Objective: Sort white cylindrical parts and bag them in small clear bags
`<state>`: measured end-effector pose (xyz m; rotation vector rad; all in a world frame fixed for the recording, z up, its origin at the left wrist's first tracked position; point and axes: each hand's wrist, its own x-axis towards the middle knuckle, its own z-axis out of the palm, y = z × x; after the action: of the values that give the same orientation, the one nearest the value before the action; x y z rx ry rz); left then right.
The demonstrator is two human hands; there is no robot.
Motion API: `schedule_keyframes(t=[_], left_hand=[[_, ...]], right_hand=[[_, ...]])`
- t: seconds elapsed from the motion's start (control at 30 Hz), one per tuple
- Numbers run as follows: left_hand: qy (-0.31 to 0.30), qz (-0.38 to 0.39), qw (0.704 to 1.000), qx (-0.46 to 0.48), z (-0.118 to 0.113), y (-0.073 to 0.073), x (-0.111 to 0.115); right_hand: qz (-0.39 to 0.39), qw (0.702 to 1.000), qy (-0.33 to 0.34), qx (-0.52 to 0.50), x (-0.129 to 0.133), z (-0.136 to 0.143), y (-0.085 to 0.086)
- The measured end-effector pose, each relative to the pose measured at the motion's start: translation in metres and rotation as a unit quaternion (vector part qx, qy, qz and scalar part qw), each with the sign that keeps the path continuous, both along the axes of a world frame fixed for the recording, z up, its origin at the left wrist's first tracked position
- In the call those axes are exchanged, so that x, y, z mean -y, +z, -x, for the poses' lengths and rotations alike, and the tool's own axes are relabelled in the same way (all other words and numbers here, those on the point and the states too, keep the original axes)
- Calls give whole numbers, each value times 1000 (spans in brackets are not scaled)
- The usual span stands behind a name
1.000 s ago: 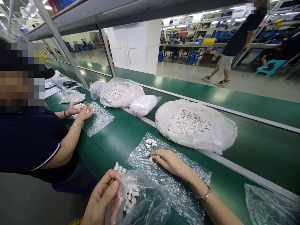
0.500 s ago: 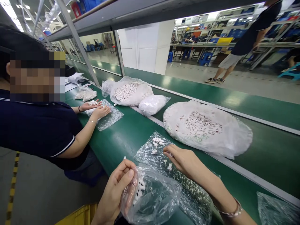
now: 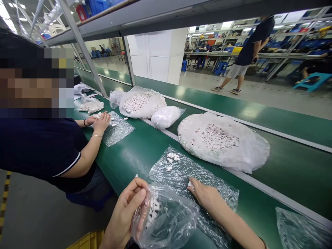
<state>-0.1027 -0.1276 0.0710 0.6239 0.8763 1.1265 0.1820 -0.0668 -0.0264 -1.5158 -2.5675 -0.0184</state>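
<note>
My left hand (image 3: 129, 207) grips the rim of an open clear plastic bag (image 3: 173, 218), which has several small white parts (image 3: 153, 209) inside. My right hand (image 3: 204, 193) is lowered onto a flat clear plastic bag (image 3: 160, 171) on the green table, its fingers closed around small white pieces (image 3: 191, 185). Further up that flat bag lies a little group of white parts (image 3: 173, 156), with another single one near it. Beyond the flat bag rests a large open bag (image 3: 223, 138) full of small white parts.
At the left a co-worker's hands (image 3: 100, 122) handle white parts over another flat bag (image 3: 119, 129). Further bags (image 3: 141, 102) lie along the metal strip. A yellow crate (image 3: 88, 241) is below the table edge.
My right hand has come down and nearer to me, onto the white pieces on the flat bag. The co-worker's hands have come together. A person in the background has walked left.
</note>
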Motion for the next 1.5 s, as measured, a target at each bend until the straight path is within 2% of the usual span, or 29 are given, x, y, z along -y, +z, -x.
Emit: schedule_keyframes(t=[0.07, 0.13, 0.17, 0.2, 0.23, 0.27, 0.33, 0.4, 0.47, 0.53, 0.63, 0.7, 0.73, 0.77, 0.8, 0.83, 0.87, 0.93, 1.0, 1.03, 1.1, 1.17, 1.3, 1.37, 1.5], left_hand=[[2, 1, 1000, 4, 0, 2, -1], [-1, 0, 1000, 4, -1, 3, -1], [-4, -4, 1000, 3, -2, 4, -1], [-8, -11, 1000, 2, -4, 5, -1], [-12, -17, 1000, 2, -5, 5, -1], [-15, -23, 1000, 4, -6, 5, 0], [-20, -27, 999, 5, -9, 6, 2], [-27, -26, 999, 2, -9, 7, 4], [-20, -15, 1000, -4, -7, 10, 6], [8, 4, 1000, -17, -4, 12, 9], [49, 37, 998, -32, 1, 13, 10], [56, 50, 997, -37, 2, 13, 9], [57, 55, 996, -39, 1, 13, 9], [59, 59, 996, -41, 0, 13, 8], [62, 61, 995, -42, -1, 14, 7], [65, 63, 995, -43, -2, 14, 6], [68, 65, 995, -43, -4, 16, 5], [70, 64, 994, -50, -6, 18, 3], [72, 63, 993, -62, -6, 19, 3], [72, 66, 993, -65, -6, 19, 3], [68, 70, 993, -61, -5, 17, 3], [67, 72, 994, -54, -3, 16, 3], [76, 78, 993, -50, -3, 15, 1], [67, 85, 993, -46, -4, 15, 1], [53, 83, 994, -45, -5, 15, 1]], right_hand=[[33, 998, -27, -54, 4, -1, 38], [104, 982, -48, -150, 17, 1, 86], [112, 975, -23, -192, 26, 7, 107], [114, 968, 29, -220, 35, 15, 123], [117, 964, 86, -223, 43, 28, 133], [127, 963, 134, -199, 49, 43, 135], [117, 959, 228, -119, 53, 80, 122], [43, 962, 265, -54, 48, 112, 98], [-2, 958, 279, -62, 40, 128, 86], [54, 939, 323, -108, 33, 123, 97], [204, 872, 395, -206, 20, 88, 134], [254, 852, 342, -305, 5, 63, 144], [234, 861, 286, -351, -5, 54, 139], [206, 885, 200, -366, -15, 48, 129], [190, 912, 120, -343, -26, 45, 113], [173, 934, 74, -304, -36, 44, 95], [159, 948, 59, -268, -46, 46, 76], [160, 959, 60, -227, -58, 52, 41], [179, 954, 63, -231, -63, 58, 19], [190, 950, 61, -241, -63, 59, 14], [207, 940, 51, -265, -61, 59, 12], [234, 925, 41, -296, -61, 54, 19], [277, 869, 22, -410, -71, 37, 36], [249, 874, -10, -417, -78, 30, 38], [180, 918, -56, -348, -90, 29, 24]])
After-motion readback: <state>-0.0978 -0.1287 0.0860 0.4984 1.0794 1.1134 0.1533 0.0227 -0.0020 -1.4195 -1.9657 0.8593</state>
